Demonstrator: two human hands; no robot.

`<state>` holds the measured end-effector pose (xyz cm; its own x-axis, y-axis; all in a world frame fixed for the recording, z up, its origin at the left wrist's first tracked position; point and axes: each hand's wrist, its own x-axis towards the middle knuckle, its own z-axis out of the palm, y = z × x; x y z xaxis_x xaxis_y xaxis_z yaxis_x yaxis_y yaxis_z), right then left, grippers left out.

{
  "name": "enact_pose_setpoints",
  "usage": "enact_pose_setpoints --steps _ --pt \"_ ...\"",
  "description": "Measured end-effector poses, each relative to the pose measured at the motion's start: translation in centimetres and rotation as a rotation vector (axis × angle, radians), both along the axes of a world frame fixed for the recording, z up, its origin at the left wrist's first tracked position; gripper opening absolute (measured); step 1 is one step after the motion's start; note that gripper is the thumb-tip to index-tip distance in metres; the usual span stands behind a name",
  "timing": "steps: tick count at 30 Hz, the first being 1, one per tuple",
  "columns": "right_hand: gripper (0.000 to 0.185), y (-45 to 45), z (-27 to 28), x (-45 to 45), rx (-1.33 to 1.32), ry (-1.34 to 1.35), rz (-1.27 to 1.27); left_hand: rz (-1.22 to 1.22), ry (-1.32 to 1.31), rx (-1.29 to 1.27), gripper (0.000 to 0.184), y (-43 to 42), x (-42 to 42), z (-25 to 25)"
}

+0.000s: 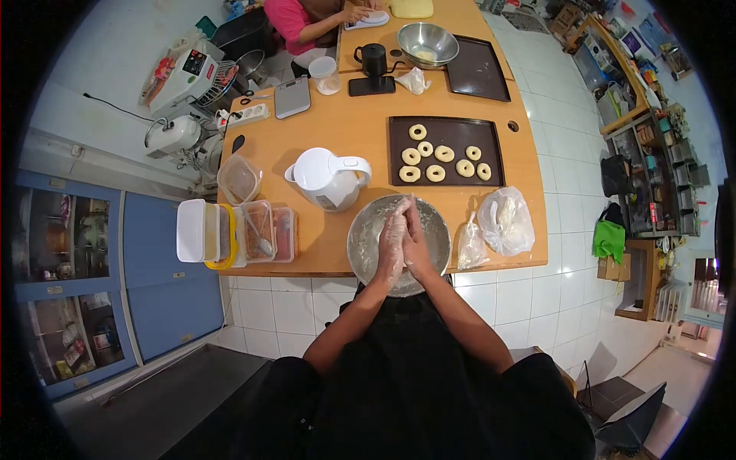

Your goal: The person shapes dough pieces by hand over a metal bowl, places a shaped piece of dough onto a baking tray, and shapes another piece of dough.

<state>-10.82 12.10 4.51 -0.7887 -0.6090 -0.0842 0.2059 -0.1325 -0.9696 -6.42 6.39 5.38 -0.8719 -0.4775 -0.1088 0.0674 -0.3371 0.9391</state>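
Observation:
My left hand (392, 239) and my right hand (415, 241) are pressed palm to palm, fingers stretched out straight and pointing away from me. White floury residue coats the left hand, and some shows on the right fingertips. Whatever may lie between the palms is hidden. Both hands are over a metal bowl (439, 234) at the table's near edge, its inside smeared with flour or dough. Beyond the bowl, to the right, a dark baking tray (460, 134) carries several ring-shaped dough pieces (435, 173).
A white electric kettle (322, 180) stands left of the bowl, with plastic containers (199, 234) farther left. Plastic bags (506, 222) lie at right. Farther back are a scale (292, 98), black gooseneck kettle (373, 60), another steel bowl (428, 44), second tray (477, 69) and a person in pink (295, 23).

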Motion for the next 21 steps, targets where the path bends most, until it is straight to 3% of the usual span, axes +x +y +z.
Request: enact_pose_setpoints --steps 3,6,9,12,15,21 --pt "0.067 0.7 0.7 0.4 -0.047 0.005 -0.021 -0.009 -0.012 -0.17 0.048 -0.1 0.2 -0.3" --pt "0.063 0.8 0.3 0.6 -0.073 0.013 -0.082 -0.003 0.072 -0.065 0.049 0.9 0.4 -0.6" --pt "0.059 1.3 1.3 0.3 0.062 0.014 -0.092 -0.004 0.06 0.056 0.049 1.3 0.4 -0.2" --pt "0.057 1.3 1.4 -0.2 -0.109 -0.197 -0.163 -0.027 0.134 0.052 0.05 1.7 0.3 0.5" --pt "0.057 1.1 1.4 -0.8 -0.284 -0.403 -0.223 -0.107 0.229 -0.025 0.051 1.9 0.0 0.3" --pt "0.058 1.4 0.9 -2.3 -0.369 -0.5 -0.273 -0.207 0.098 -0.489 0.058 1.6 0.8 0.2"
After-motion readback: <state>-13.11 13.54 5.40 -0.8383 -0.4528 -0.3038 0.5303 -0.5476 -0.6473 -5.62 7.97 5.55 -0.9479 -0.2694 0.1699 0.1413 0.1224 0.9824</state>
